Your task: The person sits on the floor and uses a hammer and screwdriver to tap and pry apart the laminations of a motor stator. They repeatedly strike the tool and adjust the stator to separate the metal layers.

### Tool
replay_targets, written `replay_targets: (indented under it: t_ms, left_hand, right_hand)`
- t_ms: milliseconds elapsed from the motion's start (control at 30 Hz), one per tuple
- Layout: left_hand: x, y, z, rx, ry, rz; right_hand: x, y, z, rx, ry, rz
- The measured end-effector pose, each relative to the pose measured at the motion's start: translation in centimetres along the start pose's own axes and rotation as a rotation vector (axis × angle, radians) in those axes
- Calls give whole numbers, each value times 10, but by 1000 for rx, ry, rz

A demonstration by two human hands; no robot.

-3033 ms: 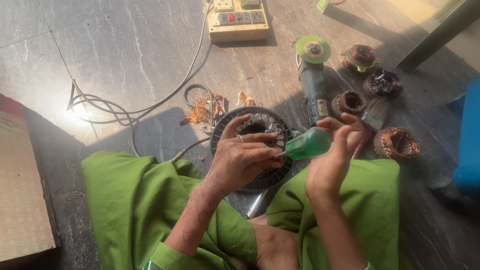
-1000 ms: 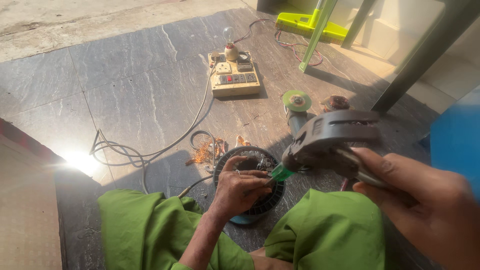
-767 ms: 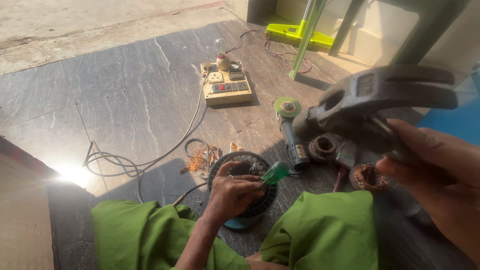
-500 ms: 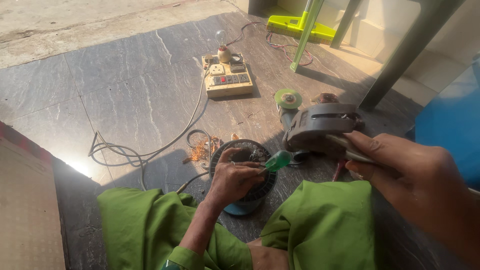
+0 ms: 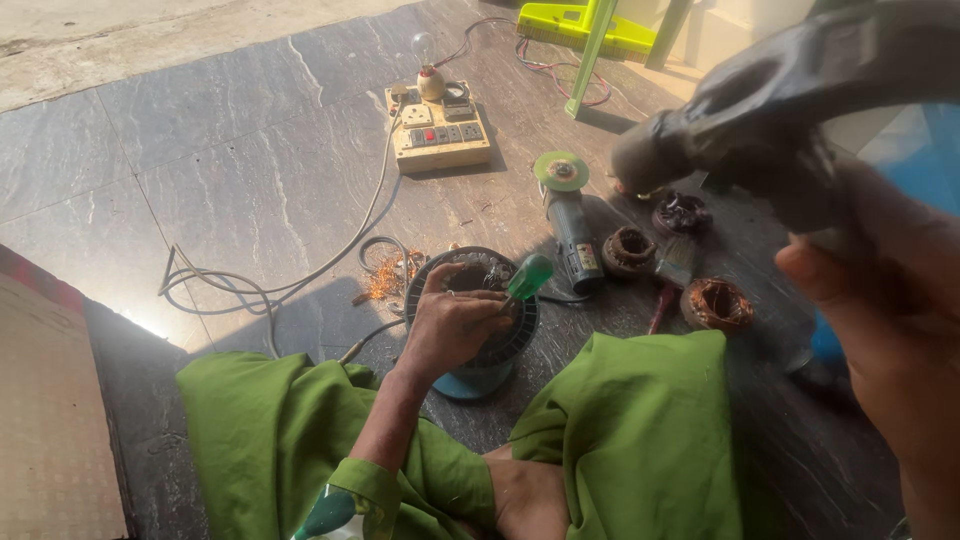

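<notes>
My left hand (image 5: 450,325) rests on a round dark fan motor (image 5: 515,335) on the floor between my knees and grips a green-handled screwdriver (image 5: 530,275), its tip down in the motor. The motor sits on a blue base (image 5: 470,382). My right hand (image 5: 880,330) is raised close to the camera, blurred, and shut on the handle of a dark hammer (image 5: 790,100), whose head is high at the upper right, well above the motor.
An angle grinder (image 5: 568,215) lies just beyond the motor. Three copper-wound coils (image 5: 715,303) (image 5: 630,250) (image 5: 682,212) sit to the right. A switchboard with a bulb (image 5: 438,130) and its cable (image 5: 230,285) lie farther back. Copper wire scrap (image 5: 385,280), wooden board (image 5: 50,420) at left.
Three seconds ago my right hand was at the screwdriver handle. It then picked up the hammer and has now swung it up again, close to the camera. My left hand stayed on the motor.
</notes>
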State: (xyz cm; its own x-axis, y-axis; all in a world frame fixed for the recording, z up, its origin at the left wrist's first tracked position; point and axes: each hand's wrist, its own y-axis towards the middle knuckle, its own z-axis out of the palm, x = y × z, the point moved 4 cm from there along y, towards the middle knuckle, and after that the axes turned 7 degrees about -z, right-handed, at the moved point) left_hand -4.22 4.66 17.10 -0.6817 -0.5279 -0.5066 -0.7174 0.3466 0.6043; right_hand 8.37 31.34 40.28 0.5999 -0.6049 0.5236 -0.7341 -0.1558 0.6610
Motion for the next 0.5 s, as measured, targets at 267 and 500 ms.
replay_targets:
  t_ms: [267, 500]
  left_hand:
    - [1, -6, -1, 24, 0, -16]
    - [5, 0, 6, -18, 37, -5]
  right_hand:
    - [-29, -10, 46, 199, -179, -90]
    - [9, -10, 18, -146, -105, -62]
